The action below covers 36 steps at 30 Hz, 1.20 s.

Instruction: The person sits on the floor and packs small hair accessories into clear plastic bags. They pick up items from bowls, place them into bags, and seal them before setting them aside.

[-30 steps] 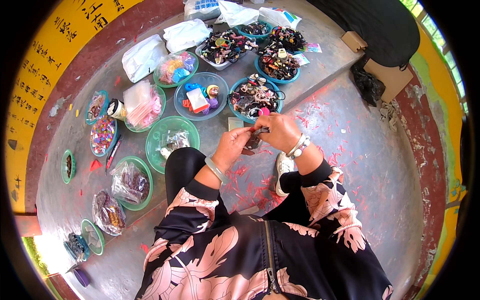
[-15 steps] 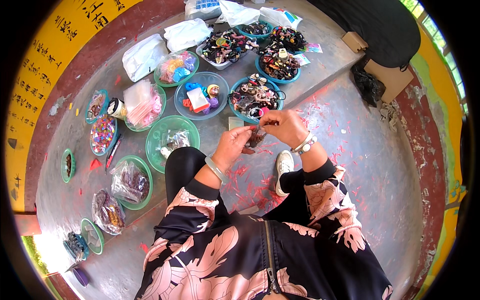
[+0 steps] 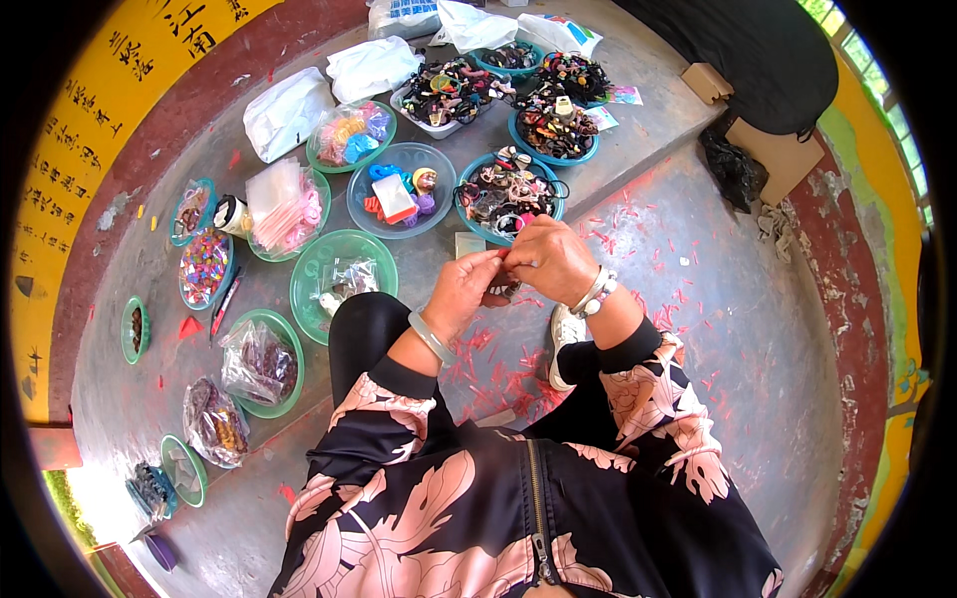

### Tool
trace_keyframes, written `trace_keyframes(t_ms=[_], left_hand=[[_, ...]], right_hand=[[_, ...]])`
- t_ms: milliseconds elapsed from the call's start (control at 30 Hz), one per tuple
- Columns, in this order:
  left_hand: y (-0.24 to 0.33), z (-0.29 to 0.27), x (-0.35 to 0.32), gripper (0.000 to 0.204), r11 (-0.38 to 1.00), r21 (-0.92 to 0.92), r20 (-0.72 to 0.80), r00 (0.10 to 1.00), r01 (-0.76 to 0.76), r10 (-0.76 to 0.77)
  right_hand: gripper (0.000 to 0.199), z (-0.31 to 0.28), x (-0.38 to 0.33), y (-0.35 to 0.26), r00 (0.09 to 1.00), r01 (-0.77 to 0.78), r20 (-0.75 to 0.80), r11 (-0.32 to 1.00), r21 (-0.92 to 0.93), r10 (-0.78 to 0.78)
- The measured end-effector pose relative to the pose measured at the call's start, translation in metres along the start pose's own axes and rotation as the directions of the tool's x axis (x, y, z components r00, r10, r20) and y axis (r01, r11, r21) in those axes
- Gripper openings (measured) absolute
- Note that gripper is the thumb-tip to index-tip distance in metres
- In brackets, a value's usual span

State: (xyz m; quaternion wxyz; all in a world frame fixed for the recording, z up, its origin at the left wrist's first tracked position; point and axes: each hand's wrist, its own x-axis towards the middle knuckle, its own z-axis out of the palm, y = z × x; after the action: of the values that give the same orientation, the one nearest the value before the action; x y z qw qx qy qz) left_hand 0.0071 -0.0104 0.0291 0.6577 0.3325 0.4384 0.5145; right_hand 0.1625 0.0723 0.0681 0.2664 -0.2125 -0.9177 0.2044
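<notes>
A grey concrete floor (image 3: 698, 329) fills the scene, strewn with small red scraps (image 3: 498, 374) near the person's knees. Far right lies a large black bag (image 3: 758, 60) beside a brown cardboard box (image 3: 788, 154). On the left and far side of the floor stands an arc of teal and green bowls: a green bowl (image 3: 344, 274) with clear packets sits just left of the hands, a blue-rimmed bowl of dark hair accessories (image 3: 503, 194) lies just beyond them, and a clear bowl with coloured pieces (image 3: 399, 189) stands to its left. White plastic bags (image 3: 369, 65) rest at the far edge. The left hand (image 3: 461, 294) and the right hand (image 3: 548, 261) meet above the floor, fingers narrowed together, pinching a small red piece (image 3: 504, 261) between their fingertips. That piece sits at the centre of the scene, just near of the blue-rimmed bowl. A pale bangle (image 3: 431, 337) circles the left wrist, and a beaded bracelet (image 3: 595, 296) the right.
</notes>
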Motion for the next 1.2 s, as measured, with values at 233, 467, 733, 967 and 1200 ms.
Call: trace_keyframes(t_ms=[233, 467, 733, 967, 1200], left_hand=[[0.001, -0.001, 0.0, 0.032, 1.0, -0.001, 0.001, 1.0, -0.018, 0.018], [0.006, -0.008, 0.003, 0.029, 0.962, -0.267, -0.082, 0.996, -0.056, 0.035], [0.005, -0.008, 0.003, 0.028, 0.889, -0.437, -0.091, 0.99, -0.135, 0.106], [0.013, 0.002, 0.0, 0.028, 0.884, -0.439, -0.046, 0.987, -0.159, 0.155], [-0.001, -0.004, 0.003, 0.023, 0.973, -0.178, -0.134, 0.984, -0.144, 0.122]], right_hand=[[0.012, 0.003, -0.001, 0.005, 0.993, 0.1, 0.065, 0.995, -0.007, -0.099], [0.024, -0.012, 0.004, -0.004, 0.888, -0.399, -0.046, 0.815, 0.421, 0.458], [0.025, 0.016, -0.004, 0.01, 0.811, -0.55, 0.17, 0.629, 0.549, 0.56], [0.019, 0.013, -0.001, 0.005, 0.785, -0.513, 0.115, 0.535, 0.672, 0.608], [0.014, 0.009, 0.0, 0.002, 0.769, -0.512, 0.159, 0.447, 0.733, 0.619]])
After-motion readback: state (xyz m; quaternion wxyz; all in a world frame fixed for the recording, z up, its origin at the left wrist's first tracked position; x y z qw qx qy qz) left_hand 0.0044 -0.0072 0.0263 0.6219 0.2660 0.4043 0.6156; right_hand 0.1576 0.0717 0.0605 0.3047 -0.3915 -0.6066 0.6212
